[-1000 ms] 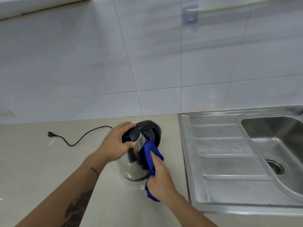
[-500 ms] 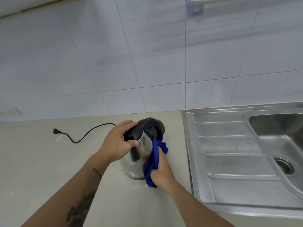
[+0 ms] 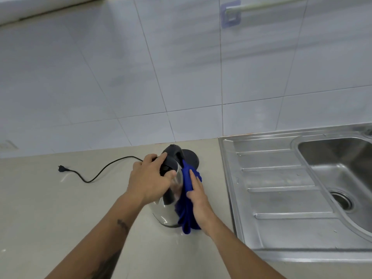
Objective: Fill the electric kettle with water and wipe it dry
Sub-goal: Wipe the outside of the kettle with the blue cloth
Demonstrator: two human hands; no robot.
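Now I see the shiny kettle (image 3: 165, 208) standing on the counter (image 3: 50, 208), just left of the metal sink (image 3: 281, 178). My left hand (image 3: 148, 181) sits on its black top, and that grip is closed around the lid and handle part. My right hand (image 3: 198, 200) presses a blue cloth (image 3: 186, 216) flat against the kettle's right side; its grip is closed on the cloth, with the fingers lying long and straight. The cloth hangs down to the counter. A black round base (image 3: 191, 157) sits just behind the kettle. A black cord (image 3: 96, 174) curls away to the left, its plug (image 3: 62, 169) lying loose.
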